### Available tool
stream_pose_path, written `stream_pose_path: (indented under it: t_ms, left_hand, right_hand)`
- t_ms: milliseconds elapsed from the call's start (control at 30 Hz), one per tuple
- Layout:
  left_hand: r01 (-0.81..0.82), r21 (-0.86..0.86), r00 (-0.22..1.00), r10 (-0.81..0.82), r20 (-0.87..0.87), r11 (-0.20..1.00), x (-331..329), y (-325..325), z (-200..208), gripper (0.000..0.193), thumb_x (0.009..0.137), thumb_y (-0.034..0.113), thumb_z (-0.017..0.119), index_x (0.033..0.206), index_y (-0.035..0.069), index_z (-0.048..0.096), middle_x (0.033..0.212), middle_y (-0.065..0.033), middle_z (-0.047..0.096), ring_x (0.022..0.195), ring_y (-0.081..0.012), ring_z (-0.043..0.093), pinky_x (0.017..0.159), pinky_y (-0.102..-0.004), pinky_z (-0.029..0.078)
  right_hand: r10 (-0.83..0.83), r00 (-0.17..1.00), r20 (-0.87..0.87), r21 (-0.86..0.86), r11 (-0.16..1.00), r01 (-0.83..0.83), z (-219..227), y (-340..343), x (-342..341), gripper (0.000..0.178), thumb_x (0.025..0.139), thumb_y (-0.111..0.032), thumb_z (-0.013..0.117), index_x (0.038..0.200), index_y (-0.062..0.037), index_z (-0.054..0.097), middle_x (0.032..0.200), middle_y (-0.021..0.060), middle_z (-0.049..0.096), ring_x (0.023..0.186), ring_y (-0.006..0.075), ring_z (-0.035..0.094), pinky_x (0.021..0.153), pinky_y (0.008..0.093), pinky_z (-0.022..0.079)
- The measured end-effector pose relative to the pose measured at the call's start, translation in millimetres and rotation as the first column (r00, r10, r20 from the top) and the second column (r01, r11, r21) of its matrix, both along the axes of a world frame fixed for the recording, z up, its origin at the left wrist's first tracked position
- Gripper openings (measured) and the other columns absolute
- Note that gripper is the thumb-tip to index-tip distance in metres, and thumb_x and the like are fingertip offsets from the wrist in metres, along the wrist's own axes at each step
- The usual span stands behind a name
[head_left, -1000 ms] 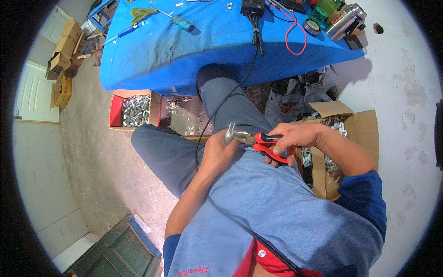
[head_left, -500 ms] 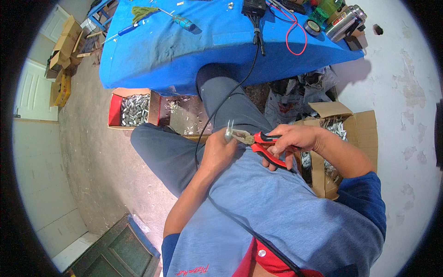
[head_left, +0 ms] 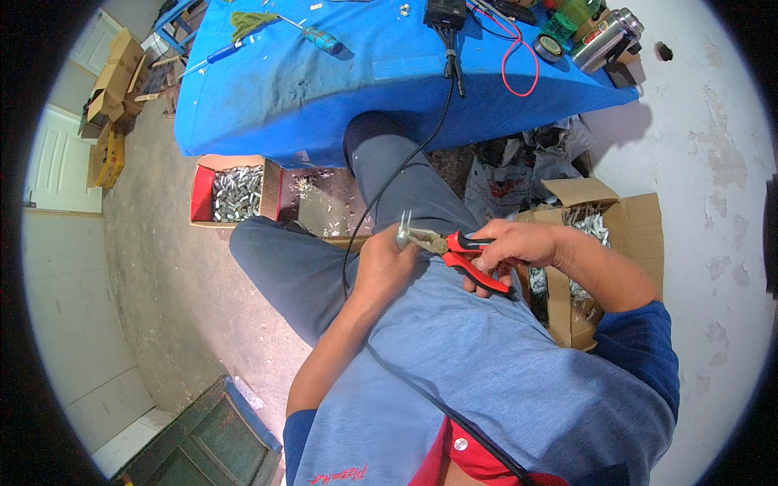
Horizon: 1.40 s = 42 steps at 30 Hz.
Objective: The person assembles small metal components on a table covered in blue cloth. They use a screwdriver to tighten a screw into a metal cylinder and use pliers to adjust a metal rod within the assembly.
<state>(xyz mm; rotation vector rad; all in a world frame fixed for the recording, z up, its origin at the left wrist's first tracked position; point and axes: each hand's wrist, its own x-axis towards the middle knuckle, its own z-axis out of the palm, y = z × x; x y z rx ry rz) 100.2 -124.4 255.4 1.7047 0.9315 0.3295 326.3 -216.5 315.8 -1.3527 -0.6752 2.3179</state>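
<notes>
Over my lap, my left hand [head_left: 384,263] is closed around a small silvery cylindrical part [head_left: 403,232] with two thin metal prongs sticking up from it. Most of that part is hidden by my fingers. My right hand [head_left: 517,247] grips the red-and-black handles of a pair of pliers [head_left: 462,257], which stand apart. The pliers' jaws point left and reach the part at my left hand; whether they clamp it is too small to tell.
Ahead is a blue-covered table [head_left: 389,89] with a screwdriver [head_left: 322,39], a steel flask [head_left: 606,40] and a black cable box [head_left: 446,13]. A box of small metal cylinders [head_left: 237,193] stands left of my legs, a cardboard box of metal parts [head_left: 636,243] right. A black cable [head_left: 412,158] crosses my lap.
Both hands, the part and the pliers have shifted only very slightly. The left hand keeps the part and the right hand keeps the pliers.
</notes>
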Motion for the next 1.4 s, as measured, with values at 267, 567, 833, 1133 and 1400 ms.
stream_pose_path:
  t_ms: [267, 567, 833, 1133, 1400]
  left_hand:
    - [-0.032, 0.052, 0.999, 0.032, 0.002, 0.998, 1, -2, 2, 0.013, 0.086, 0.009, 0.061, 0.091, -0.002, 0.065, 0.069, -0.0153, 0.062, 0.062, -0.0198, 0.057, 0.06, -0.0356, 0.046]
    - [-0.043, 0.161, 0.999, 0.048, -0.027, 0.986, 2, -3, -11, 0.015, 0.083, 0.009, 0.063, 0.091, -0.003, 0.064, 0.07, -0.0202, 0.062, 0.061, -0.0267, 0.058, 0.06, -0.038, 0.046]
    - [-0.037, 0.196, 0.998, 0.047, -0.05, 0.98, 3, -4, -9, 0.017, 0.081, 0.01, 0.063, 0.093, -0.002, 0.064, 0.074, -0.0238, 0.062, 0.068, -0.0367, 0.063, 0.063, -0.0418, 0.048]
    - [-0.047, 0.247, 0.997, 0.06, -0.044, 0.968, 4, -5, -15, 0.017, 0.081, 0.01, 0.061, 0.094, 0.0, 0.066, 0.078, -0.0223, 0.065, 0.073, -0.0379, 0.065, 0.065, -0.0424, 0.049]
    - [-0.037, 0.222, 0.991, 0.065, -0.121, 0.974, 4, -4, -16, 0.018, 0.081, 0.009, 0.06, 0.095, 0.001, 0.068, 0.08, -0.0213, 0.067, 0.074, -0.035, 0.067, 0.066, -0.0403, 0.05]
  right_hand:
    - [-0.007, 0.992, 0.124, 0.081, 0.997, -0.003, 11, -3, -11, 0.023, 0.086, -0.018, 0.06, 0.098, 0.0009, 0.064, 0.086, 0.0104, 0.07, 0.067, 0.0123, 0.064, 0.056, 0.0242, 0.051]
    - [-0.009, 0.99, 0.137, 0.081, 0.997, -0.002, 19, -3, -15, 0.021, 0.086, -0.017, 0.059, 0.098, 0.0009, 0.063, 0.085, 0.0113, 0.07, 0.068, 0.0133, 0.066, 0.054, 0.0246, 0.051]
    - [-0.006, 0.992, 0.124, 0.041, 0.999, 0.001, 19, -1, -12, 0.024, 0.086, -0.017, 0.058, 0.099, 0.0028, 0.063, 0.084, 0.0127, 0.07, 0.067, 0.0138, 0.066, 0.053, 0.0251, 0.052]
    - [0.0, 0.987, 0.158, 0.076, 0.997, -0.012, 26, -4, -21, 0.023, 0.084, -0.018, 0.059, 0.096, 0.0019, 0.063, 0.085, 0.0107, 0.069, 0.067, 0.0119, 0.064, 0.054, 0.0241, 0.052]
    - [0.0, 0.987, 0.159, 0.07, 0.998, -0.011, 24, -3, -19, 0.024, 0.083, -0.017, 0.058, 0.096, 0.0024, 0.065, 0.081, 0.0107, 0.068, 0.065, 0.0117, 0.063, 0.053, 0.0237, 0.051]
